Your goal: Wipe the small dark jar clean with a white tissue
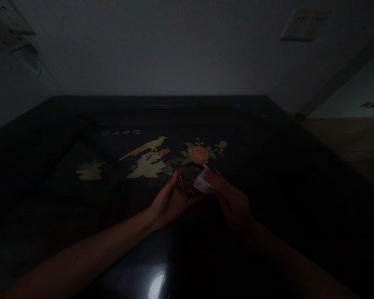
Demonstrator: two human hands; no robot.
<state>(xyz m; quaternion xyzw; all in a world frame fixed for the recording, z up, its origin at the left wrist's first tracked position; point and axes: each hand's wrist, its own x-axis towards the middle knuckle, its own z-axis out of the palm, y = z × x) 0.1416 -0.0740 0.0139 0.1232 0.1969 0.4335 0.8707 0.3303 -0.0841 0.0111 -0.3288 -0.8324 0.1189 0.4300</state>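
A round glass bowl (pixel 184 179), dark and see-through, is held above the black table by my left hand (pixel 171 203), whose thumb is at its left side and whose fingers pass beneath it. My right hand (pixel 233 201) pinches a piece of white tissue (pixel 203 183) against the bowl's right rim and wall. The fingertips of the right hand are partly covered by the tissue. Dim light hides the bowl's finer detail and whatever may be inside.
The glossy black table (pixel 252 137) bears a flat inlaid picture of a bird (pixel 149 144) and an orange flower (pixel 198 154). A pale wall (pixel 162 50) stands behind its far edge. Sockets (pixel 307 25) are on the wall at right, with more at upper left.
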